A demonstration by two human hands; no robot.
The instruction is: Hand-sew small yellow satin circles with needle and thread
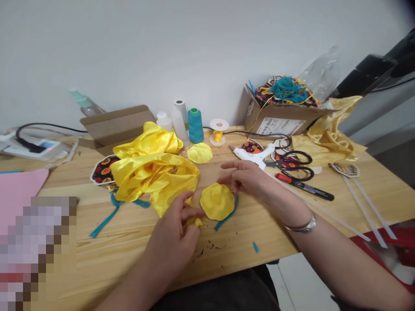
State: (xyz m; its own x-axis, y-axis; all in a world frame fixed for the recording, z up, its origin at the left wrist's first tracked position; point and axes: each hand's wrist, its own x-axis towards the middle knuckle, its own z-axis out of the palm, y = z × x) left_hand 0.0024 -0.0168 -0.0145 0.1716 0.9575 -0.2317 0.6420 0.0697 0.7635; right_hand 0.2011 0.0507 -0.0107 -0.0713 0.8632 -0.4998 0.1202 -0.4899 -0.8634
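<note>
A round yellow satin fabric piece (217, 201) lies flat on the wooden table, with a teal cord (231, 214) curving out from under its right edge. My left hand (180, 222) is at its left side, fingers apart, one fingertip at the edge of the circle. A small bit of yellow fabric (198, 222) shows beside the left thumb, partly hidden by the hand. Just beyond the circle's upper right edge is my right hand (248, 178), its index finger stretched out and the others loosely bent, holding nothing visible. Behind the left hand lies a crumpled yellow satin cloth (155, 172).
Another yellow circle (200, 153) lies near a teal thread cone (195, 126) and a spool (219, 131). To the right are a white glue gun (254, 154), scissors (300, 166) and a black marker (306, 188). Cardboard boxes (118, 123) stand by the wall.
</note>
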